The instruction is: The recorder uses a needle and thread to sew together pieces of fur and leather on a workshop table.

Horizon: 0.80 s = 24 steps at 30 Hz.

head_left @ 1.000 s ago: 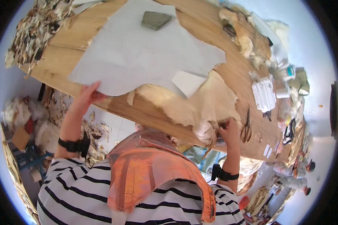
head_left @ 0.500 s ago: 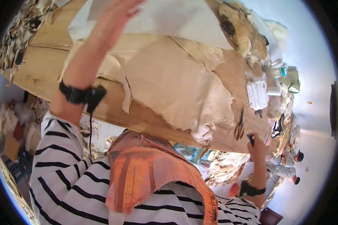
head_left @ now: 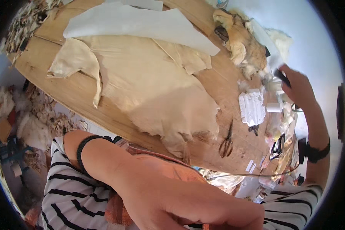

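A tan hide (head_left: 161,92) with ragged edges and folded flaps lies spread on the wooden table (head_left: 42,53). A white sheet (head_left: 138,27) of irregular outline covers its back part. My left hand (head_left: 195,207) is close below the camera in front of my body, fingers curled; whatever it may hold is hidden. At the right, my right hand (head_left: 295,86) is raised by the table's edge near a white roll (head_left: 274,107), closed on a dark object (head_left: 283,78). Large black-handled or dark scissors (head_left: 226,145) rest right of the hide.
Fur scraps (head_left: 36,19) pile at the far left. A brown fur piece (head_left: 237,50), white folded packing (head_left: 251,107) and assorted small items crowd the table's right side. Below the table, more scraps (head_left: 34,130) cover the left floor. A cord (head_left: 249,174) crosses at lower right.
The white sheet now sits farther back, with the tan hide exposed. My left hand has come down toward me; my right hand has moved up and rightward with the dark object.
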Available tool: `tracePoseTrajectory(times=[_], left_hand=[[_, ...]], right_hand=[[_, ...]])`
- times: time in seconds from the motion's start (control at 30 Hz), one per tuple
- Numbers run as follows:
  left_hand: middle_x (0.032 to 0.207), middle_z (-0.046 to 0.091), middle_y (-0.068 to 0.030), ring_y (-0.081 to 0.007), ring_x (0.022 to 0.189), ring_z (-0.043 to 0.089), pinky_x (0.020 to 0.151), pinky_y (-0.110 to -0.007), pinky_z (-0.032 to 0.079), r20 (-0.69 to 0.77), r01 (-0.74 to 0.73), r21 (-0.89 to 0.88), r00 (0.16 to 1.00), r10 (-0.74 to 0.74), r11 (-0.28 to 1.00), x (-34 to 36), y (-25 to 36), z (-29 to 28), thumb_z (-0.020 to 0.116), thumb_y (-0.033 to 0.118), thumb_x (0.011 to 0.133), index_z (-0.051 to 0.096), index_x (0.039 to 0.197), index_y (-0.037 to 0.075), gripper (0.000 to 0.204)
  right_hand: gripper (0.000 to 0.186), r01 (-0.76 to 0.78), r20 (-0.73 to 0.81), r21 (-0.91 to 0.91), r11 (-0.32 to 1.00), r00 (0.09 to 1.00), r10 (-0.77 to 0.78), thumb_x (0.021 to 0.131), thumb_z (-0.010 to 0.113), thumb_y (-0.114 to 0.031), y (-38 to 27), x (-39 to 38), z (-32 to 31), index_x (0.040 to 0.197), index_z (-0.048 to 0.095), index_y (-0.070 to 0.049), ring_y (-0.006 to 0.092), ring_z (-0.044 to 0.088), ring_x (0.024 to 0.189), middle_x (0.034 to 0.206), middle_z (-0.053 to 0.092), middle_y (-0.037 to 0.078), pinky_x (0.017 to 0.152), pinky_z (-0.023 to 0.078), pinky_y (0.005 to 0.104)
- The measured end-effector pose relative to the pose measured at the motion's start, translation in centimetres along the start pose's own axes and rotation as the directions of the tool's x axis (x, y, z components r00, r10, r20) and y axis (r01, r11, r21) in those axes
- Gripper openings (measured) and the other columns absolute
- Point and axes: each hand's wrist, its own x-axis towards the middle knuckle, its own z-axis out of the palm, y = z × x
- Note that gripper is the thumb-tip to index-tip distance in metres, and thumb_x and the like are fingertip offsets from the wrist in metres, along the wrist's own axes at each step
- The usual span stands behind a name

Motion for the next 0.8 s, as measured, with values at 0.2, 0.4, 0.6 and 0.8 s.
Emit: tracePoseTrajectory(times=[0.2,0.4,0.6,0.8], left_hand=[[0.111,0.06,-0.008,-0.017,0.105,0.06,0.092,-0.03,0.049,-0.169,0.277,0.407,0.959,-0.227,0.87,3.3,-0.7,-4.8,0.054,0.02,0.106,0.056,0.117,0.0,0.024],[0.121,0.061,-0.008,-0.0162,0.109,0.062,0.099,-0.031,0.053,-0.939,0.757,0.34,0.244,0.241,0.558,-5.5,2.0,-21.7,0.058,0.017,0.102,0.052,0.137,0.0,0.039],[0.109,0.065,-0.0112,-0.0187,0.095,0.068,0.085,-0.031,0.061,-0.946,0.655,0.206,-0.057,0.32,0.727,-6.8,2.3,-24.8,0.059,0.023,0.102,0.054,0.135,-0.002,0.042],[0.083,0.066,-0.0062,-0.0154,0.071,0.068,0.065,-0.029,0.061,-0.908,0.704,0.12,-0.207,0.365,0.7,-5.6,1.5,-27.0,0.064,0.028,0.1,0.068,0.11,0.0,0.029]], right_hand=[[0.035,0.345,-0.169,0.188,0.92,0.934,-0.315,0.081,0.065,-0.01,0.3,5.1,2.9,0.116,0.061,-0.009,0.0402,0.066,0.08,0.086,0.066,0.019,0.073,0.052,0.0464],[0.022,0.279,-0.212,0.854,0.44,0.957,-0.197,0.099,0.06,-0.021,0.3,9.7,9.2,0.111,0.067,-0.004,0.0136,0.061,0.068,0.08,0.065,0.001,0.07,0.048,0.0257],[0.031,-0.263,-0.288,0.509,-0.819,0.845,-0.451,0.105,0.052,-0.034,-5.3,16.2,15.3,0.11,0.066,-0.006,0.0162,0.061,0.084,0.094,0.066,0.008,0.084,0.046,0.0335],[0.034,0.337,-0.43,0.898,-0.282,0.809,-0.401,0.105,0.047,-0.031,-14.4,20.4,22.2,0.105,0.067,-0.003,0.0172,0.057,0.092,0.098,0.064,0.008,0.086,0.044,0.0329]])
